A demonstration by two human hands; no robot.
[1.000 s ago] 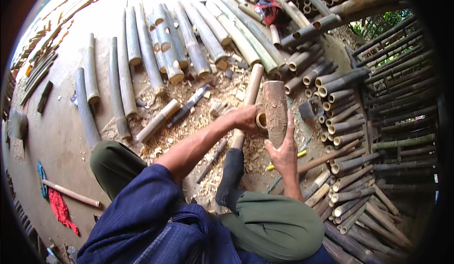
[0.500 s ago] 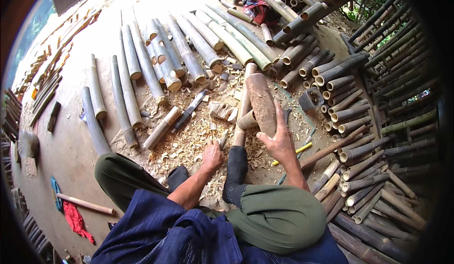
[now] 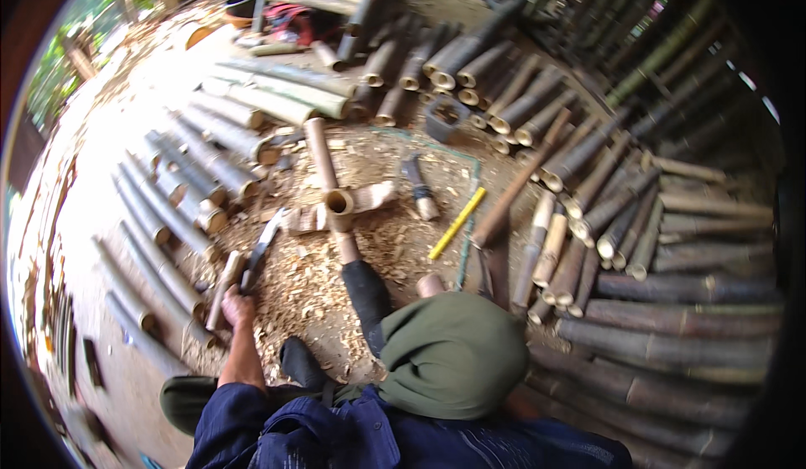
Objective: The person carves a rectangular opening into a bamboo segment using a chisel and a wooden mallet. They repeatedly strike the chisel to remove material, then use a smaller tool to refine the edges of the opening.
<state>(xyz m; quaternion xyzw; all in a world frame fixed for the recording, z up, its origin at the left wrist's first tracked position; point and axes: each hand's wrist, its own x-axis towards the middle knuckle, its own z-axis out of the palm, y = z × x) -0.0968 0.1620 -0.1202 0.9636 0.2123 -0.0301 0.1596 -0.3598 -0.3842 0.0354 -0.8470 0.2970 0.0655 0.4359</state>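
My left hand [image 3: 238, 308] is down at the left, fingers curled. It is against the near end of a short bamboo piece [image 3: 225, 288] and the dark handle of a knife [image 3: 267, 238]; blur hides what it grips. In front of my dark-socked foot, a bamboo pole [image 3: 320, 154] lies over a notched wooden block [image 3: 375, 196]. A short bamboo tube [image 3: 339, 204] stands up from the pole, its open end toward me. My right hand is out of sight. The rounded end of a brown wooden piece [image 3: 430, 285] shows beside my right knee.
Wood chips [image 3: 302, 280] cover the ground. Bamboo lengths [image 3: 201, 192] lie in a row at left, and piles of dark bamboo [image 3: 672, 326] fill the right. A yellow stick [image 3: 457, 223], a dark-bladed tool with a wrapped handle [image 3: 417, 185] and a grey container [image 3: 445, 118] lie ahead.
My left hand has moved left, away from the pole, to the knife and short bamboo. My right hand, which held a thick wooden piece over the pole, has left view. The view has turned right.
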